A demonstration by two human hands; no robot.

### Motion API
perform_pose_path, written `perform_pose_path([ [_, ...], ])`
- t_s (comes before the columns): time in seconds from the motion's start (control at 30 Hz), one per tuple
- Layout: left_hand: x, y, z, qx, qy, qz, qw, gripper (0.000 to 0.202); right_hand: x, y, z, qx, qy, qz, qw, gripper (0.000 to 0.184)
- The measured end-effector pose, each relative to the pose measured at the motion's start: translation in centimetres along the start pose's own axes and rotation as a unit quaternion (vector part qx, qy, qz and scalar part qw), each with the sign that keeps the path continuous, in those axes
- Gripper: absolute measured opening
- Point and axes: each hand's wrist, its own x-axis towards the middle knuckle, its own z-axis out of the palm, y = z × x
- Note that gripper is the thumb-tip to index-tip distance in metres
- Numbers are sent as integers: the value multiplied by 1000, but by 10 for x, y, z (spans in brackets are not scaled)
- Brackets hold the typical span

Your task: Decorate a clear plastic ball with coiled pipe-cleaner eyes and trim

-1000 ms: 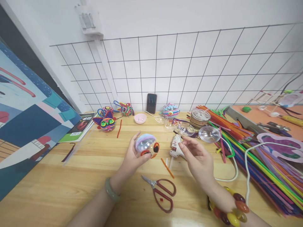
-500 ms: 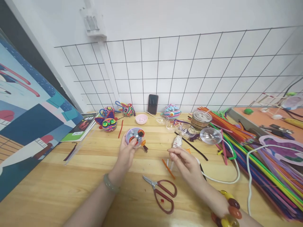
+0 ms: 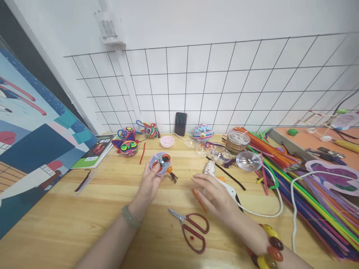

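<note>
My left hand [image 3: 148, 185] grips a clear plastic ball [image 3: 159, 163] decorated with purple, orange and black pipe cleaners, held just above the wooden table [image 3: 84, 220]. My right hand [image 3: 213, 194] hovers low over the table with its fingers loosely spread and nothing in them. It lies just left of the white glue gun [image 3: 221, 181] and over a short orange pipe-cleaner piece [image 3: 196, 197]. Red-handled scissors [image 3: 190, 226] lie in front, between my forearms.
A big pile of coloured pipe cleaners [image 3: 308, 186] covers the right side, with clear ball halves [image 3: 248, 160] and a jar [image 3: 237, 141] behind. Finished colourful balls [image 3: 127, 145], a pink bowl [image 3: 167, 141] and a phone [image 3: 180, 123] stand by the grid wall. A painting [image 3: 30, 149] leans at left.
My left hand turned the decorated ball and carried it away from me and to the left. My right hand dropped lower and leftwards towards the table, fingers spreading.
</note>
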Motion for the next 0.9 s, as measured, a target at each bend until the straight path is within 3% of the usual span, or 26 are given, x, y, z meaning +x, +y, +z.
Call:
perform_pose_path([
  [0.07,-1,0,1,-10,-7,-11,1000,37,3,14,-8,-20,60,40,997,26],
  [0.13,-2,1,2,-20,-2,-20,1000,36,6,33,-20,-67,96,137,984,25],
  [0.2,-3,1,3,-30,7,-24,999,36,8,53,-35,-131,77,221,963,28],
  [0.3,-4,2,4,-48,10,-25,998,34,6,78,-53,-184,46,273,943,26],
  [0.57,-4,5,7,-57,12,-49,997,41,-8,94,-57,-260,-85,296,915,21],
  [0.9,-3,6,7,-68,24,-60,996,39,-14,108,-58,-310,-107,281,902,23],
])
